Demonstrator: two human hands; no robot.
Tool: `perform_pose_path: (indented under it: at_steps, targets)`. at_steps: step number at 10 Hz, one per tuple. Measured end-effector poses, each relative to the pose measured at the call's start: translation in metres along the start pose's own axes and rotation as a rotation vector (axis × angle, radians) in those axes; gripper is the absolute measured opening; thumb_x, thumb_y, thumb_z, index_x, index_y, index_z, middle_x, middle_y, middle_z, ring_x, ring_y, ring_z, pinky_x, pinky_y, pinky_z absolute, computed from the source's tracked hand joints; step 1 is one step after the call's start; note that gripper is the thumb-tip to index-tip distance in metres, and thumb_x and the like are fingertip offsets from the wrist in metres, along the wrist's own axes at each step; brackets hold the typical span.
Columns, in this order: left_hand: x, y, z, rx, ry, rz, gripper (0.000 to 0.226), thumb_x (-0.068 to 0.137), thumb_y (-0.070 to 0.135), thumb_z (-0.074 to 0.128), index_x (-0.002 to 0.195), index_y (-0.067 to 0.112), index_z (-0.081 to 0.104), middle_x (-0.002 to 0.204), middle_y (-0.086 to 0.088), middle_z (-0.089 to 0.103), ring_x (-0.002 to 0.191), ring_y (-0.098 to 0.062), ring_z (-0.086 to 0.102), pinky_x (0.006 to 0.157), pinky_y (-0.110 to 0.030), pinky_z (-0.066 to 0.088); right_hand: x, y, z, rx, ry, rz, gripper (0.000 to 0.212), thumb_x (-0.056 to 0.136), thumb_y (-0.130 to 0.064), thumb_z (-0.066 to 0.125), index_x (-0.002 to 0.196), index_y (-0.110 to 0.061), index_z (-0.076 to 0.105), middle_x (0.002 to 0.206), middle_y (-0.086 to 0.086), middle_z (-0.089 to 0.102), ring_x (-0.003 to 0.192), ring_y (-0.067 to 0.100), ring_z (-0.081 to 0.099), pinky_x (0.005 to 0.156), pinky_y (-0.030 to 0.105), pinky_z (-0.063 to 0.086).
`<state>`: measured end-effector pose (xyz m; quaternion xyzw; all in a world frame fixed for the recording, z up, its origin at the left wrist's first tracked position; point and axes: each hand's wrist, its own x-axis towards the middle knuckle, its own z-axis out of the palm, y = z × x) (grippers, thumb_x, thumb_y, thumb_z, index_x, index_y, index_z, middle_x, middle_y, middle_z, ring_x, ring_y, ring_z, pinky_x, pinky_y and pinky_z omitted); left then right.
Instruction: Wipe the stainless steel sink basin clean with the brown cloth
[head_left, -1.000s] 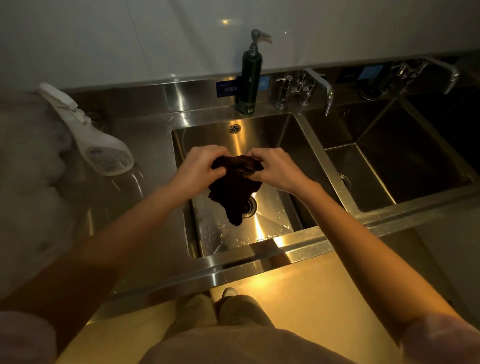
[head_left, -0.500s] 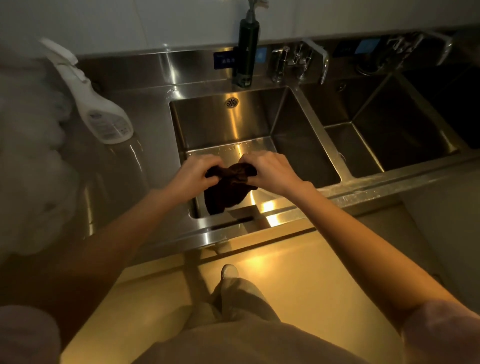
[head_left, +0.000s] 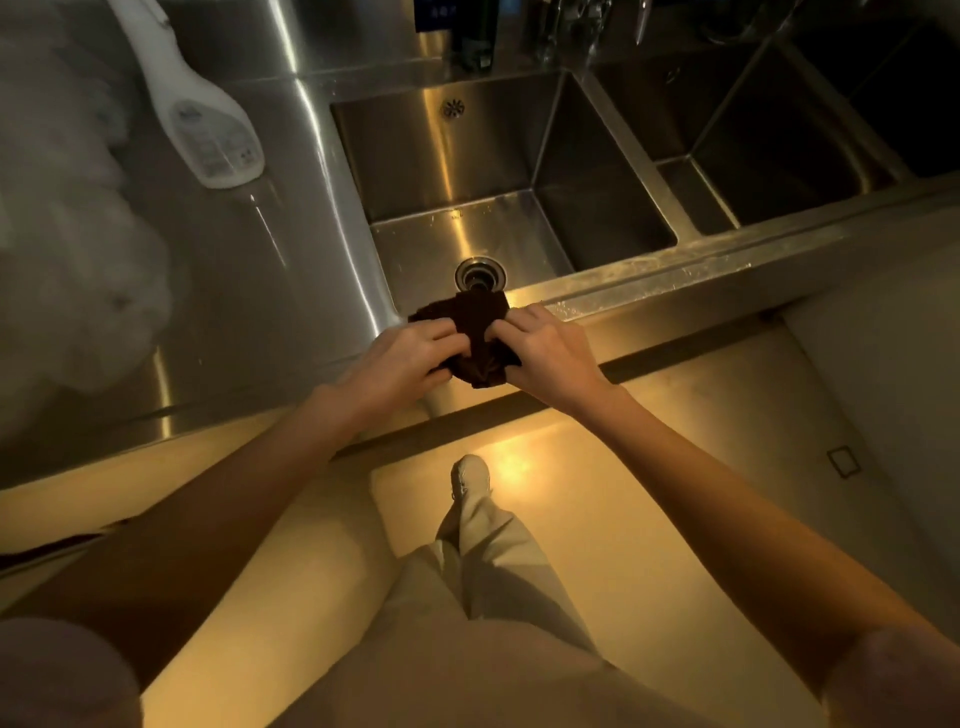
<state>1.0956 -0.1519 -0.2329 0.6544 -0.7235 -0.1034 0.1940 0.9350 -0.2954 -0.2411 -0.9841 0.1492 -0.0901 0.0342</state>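
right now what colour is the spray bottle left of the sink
White, with a pale label; the spray bottle shows best in the head view, lying on the steel counter.

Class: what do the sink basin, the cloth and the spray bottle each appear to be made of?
Sink basin: brushed stainless steel, judging by streaky reflections. Brown cloth: soft, matte fabric, crumpled between the left hand and right hand. Spray bottle: probably white plastic, smooth with a slight sheen.

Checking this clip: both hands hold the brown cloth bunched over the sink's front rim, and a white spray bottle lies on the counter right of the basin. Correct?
Not quite. In the head view the white spray bottle lies left of the basin, not right. Both the left hand and right hand do hold the brown cloth at the front rim.
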Motion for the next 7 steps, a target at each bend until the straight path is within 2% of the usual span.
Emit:
perform_pose_path:
  at_steps: [1,2,3,4,5,6,7]
  targets:
    - [-0.012,0.006,0.015,0.076,-0.032,0.001,0.027,0.086,0.008,0.065,0.113,0.007,0.063,0.109,-0.013,0.062,0.096,-0.028,0.061,0.077,-0.042,0.053,-0.014,-0.011,0.011,-0.017,-0.029,0.0,0.038,0.066,-0.016,0.082,0.1,-0.016,0.065,0.093,0.003,0.066,0.081,0.022,0.062,0.053,0.02,0.031]
    - [-0.017,0.006,0.032,0.152,-0.044,0.038,0.023,0.085,0.008,0.067,0.108,0.007,0.065,0.099,-0.014,0.065,0.088,-0.029,0.062,0.072,-0.041,0.053,-0.023,-0.015,0.026,-0.023,-0.084,-0.024,0.042,0.067,-0.017,0.082,0.105,-0.013,0.065,0.098,0.007,0.066,0.086,0.025,0.063,0.052,0.022,0.041]
    - [-0.018,0.004,0.052,0.302,-0.091,0.099,0.023,0.082,0.009,0.07,0.104,0.009,0.066,0.097,-0.012,0.068,0.09,-0.029,0.065,0.088,-0.044,0.051,-0.029,-0.013,0.042,-0.048,-0.141,-0.064,0.045,0.07,-0.016,0.082,0.111,-0.01,0.064,0.103,0.012,0.066,0.092,0.028,0.063,0.057,0.029,0.053]
    - [-0.019,-0.004,0.067,0.418,-0.12,0.106,0.023,0.078,0.01,0.073,0.099,0.013,0.066,0.094,-0.008,0.068,0.091,-0.029,0.065,0.099,-0.047,0.045,-0.03,-0.01,0.055,-0.083,-0.201,-0.074,0.046,0.074,-0.017,0.079,0.115,-0.009,0.062,0.108,0.013,0.065,0.097,0.028,0.062,0.063,0.032,0.056]
    - [-0.017,-0.01,0.075,0.477,-0.177,0.093,0.025,0.077,0.012,0.073,0.101,0.014,0.067,0.098,-0.008,0.067,0.096,-0.029,0.063,0.103,-0.049,0.04,-0.028,-0.009,0.067,-0.088,-0.244,-0.048,0.046,0.077,-0.019,0.077,0.119,-0.009,0.06,0.111,0.013,0.063,0.101,0.028,0.061,0.067,0.033,0.057]
    - [-0.018,-0.025,0.084,0.497,-0.225,0.133,0.029,0.084,0.021,0.067,0.113,0.017,0.065,0.112,-0.007,0.065,0.109,-0.027,0.057,0.109,-0.049,0.034,-0.03,-0.003,0.077,-0.095,-0.301,-0.039,0.05,0.084,-0.023,0.071,0.13,-0.014,0.053,0.124,0.012,0.057,0.114,0.028,0.055,0.076,0.033,0.055]
    - [-0.022,-0.033,0.082,0.533,-0.282,0.149,0.04,0.088,0.028,0.061,0.127,0.019,0.058,0.127,-0.006,0.06,0.121,-0.026,0.051,0.113,-0.047,0.026,-0.038,0.007,0.08,-0.114,-0.441,-0.014,0.068,0.088,-0.032,0.067,0.146,-0.022,0.032,0.144,0.008,0.045,0.131,0.027,0.043,0.089,0.033,0.052]
